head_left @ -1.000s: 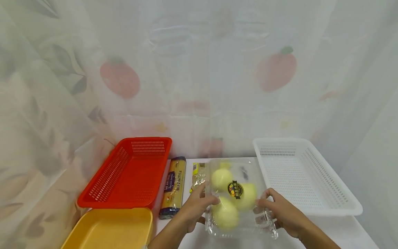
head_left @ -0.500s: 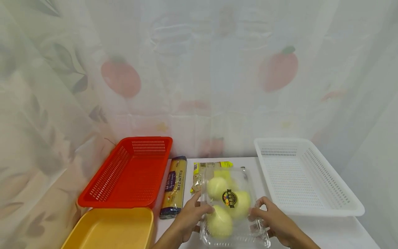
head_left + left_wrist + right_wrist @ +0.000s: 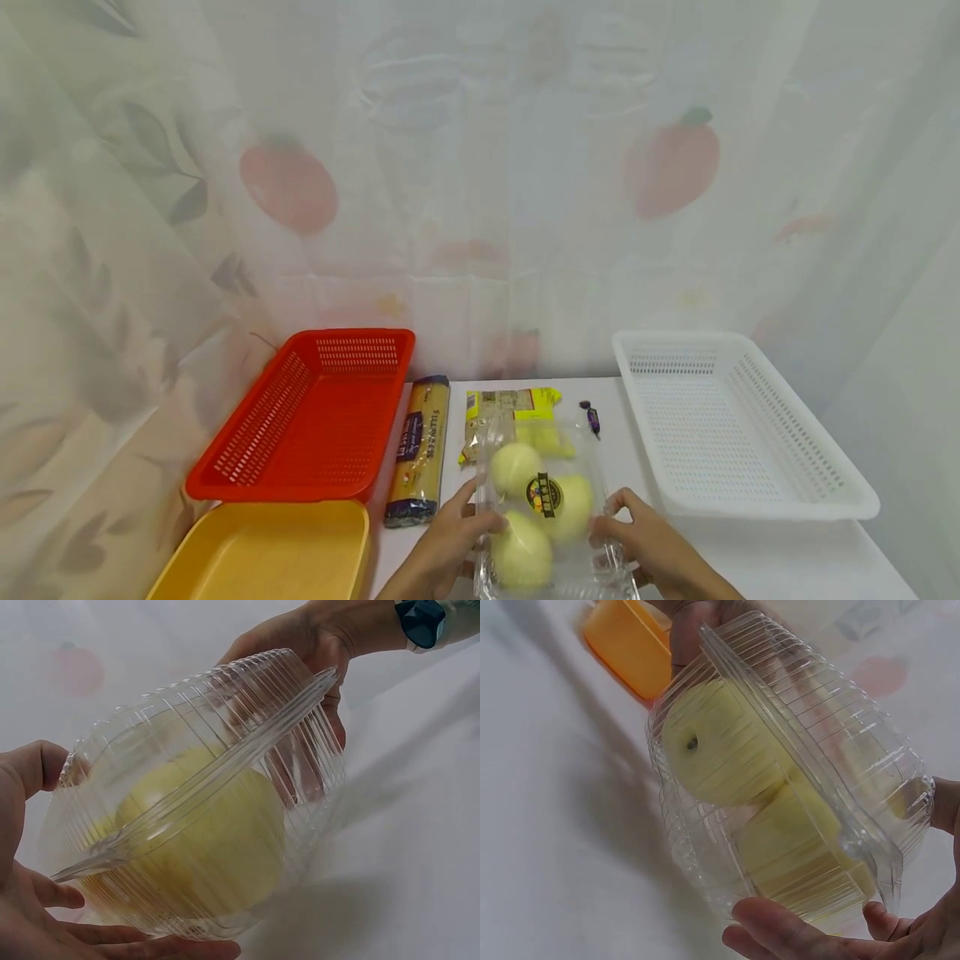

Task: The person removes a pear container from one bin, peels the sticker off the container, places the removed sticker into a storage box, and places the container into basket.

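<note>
A clear plastic clamshell box point(image 3: 543, 495) with several pale yellow round fruits, apples or pears, is held low in the middle of the head view. Its lid carries a black round label. My left hand point(image 3: 447, 546) grips the left side, thumb above and fingers underneath. On the opposite side my right hand point(image 3: 637, 542) holds the edge the same way. The right wrist view shows a fruit point(image 3: 727, 742) through the ribbed wall, with a dark dimple. Below the box point(image 3: 187, 817) in the left wrist view a shadow falls on the white table point(image 3: 405, 900); the lid looks closed.
Behind the box lie a yellow-edged food bag point(image 3: 487, 408) and a small dark wrapped candy point(image 3: 592, 419). A spaghetti pack point(image 3: 420, 450) lies left of them. A red basket point(image 3: 352, 417) and yellow tub point(image 3: 277, 550) stand left, a white basket point(image 3: 727, 433) right.
Both hands have brought the box toward the body and slightly left. The food bag and the wrapped candy behind it now show more fully. The baskets stay where they were.
</note>
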Motion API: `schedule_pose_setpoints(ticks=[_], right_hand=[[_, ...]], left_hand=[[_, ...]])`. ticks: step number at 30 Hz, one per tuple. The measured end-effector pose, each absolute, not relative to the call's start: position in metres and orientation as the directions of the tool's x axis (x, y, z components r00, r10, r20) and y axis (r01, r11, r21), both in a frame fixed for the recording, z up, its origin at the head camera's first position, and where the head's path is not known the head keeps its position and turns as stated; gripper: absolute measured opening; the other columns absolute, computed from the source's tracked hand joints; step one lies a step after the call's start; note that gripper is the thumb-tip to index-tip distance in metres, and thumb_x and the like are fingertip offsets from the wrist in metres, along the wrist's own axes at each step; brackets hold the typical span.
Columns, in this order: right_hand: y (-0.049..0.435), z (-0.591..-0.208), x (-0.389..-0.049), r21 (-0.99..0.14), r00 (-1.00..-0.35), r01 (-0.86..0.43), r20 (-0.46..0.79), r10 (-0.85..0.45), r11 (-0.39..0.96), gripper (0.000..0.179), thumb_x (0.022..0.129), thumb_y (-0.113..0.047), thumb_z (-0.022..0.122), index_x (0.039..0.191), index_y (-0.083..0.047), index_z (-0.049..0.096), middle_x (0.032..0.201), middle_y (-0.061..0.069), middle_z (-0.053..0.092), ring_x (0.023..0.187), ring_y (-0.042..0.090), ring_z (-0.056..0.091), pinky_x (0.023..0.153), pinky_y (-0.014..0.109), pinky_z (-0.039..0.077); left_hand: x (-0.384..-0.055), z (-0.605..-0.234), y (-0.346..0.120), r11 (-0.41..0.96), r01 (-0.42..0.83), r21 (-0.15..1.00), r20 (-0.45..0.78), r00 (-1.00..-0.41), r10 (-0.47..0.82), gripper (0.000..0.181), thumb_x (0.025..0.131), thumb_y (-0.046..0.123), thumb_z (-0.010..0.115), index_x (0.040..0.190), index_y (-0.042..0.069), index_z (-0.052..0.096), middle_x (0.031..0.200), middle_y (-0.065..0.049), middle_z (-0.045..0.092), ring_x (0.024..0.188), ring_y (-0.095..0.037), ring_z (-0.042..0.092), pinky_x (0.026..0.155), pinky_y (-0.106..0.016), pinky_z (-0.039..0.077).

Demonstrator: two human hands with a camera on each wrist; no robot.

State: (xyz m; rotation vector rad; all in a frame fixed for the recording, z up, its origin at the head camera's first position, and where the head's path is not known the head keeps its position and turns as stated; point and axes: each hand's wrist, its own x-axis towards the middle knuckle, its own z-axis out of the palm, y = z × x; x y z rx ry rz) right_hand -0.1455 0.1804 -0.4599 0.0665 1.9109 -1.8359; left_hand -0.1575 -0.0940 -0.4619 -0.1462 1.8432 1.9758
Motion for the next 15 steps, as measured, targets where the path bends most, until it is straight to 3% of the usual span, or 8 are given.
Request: schedule_pose_setpoints(ticks=[15], right_hand=[[0.175, -0.477, -0.139, -0.908, -0.879, 0.361, -0.408, -0.246, 0.214, 0.036, 0.089, -0.024, 0.065, 0.101, -0.004, 0.037, 0.084, 0.014, 0.054, 0.065, 0.023, 0.059, 0.052, 0.031, 0.051]], left_hand=[[-0.156, -0.483, -0.103, 0.049, -0.357, 0.933, -0.358, -0.898, 0.257, 0.080, 0.082, 0.014, 0.064, 0.150, 0.001, 0.024, 0.115, -0.019, 0.054, 0.085, -0.031, 0.060, 0.067, -0.051, 0.054]])
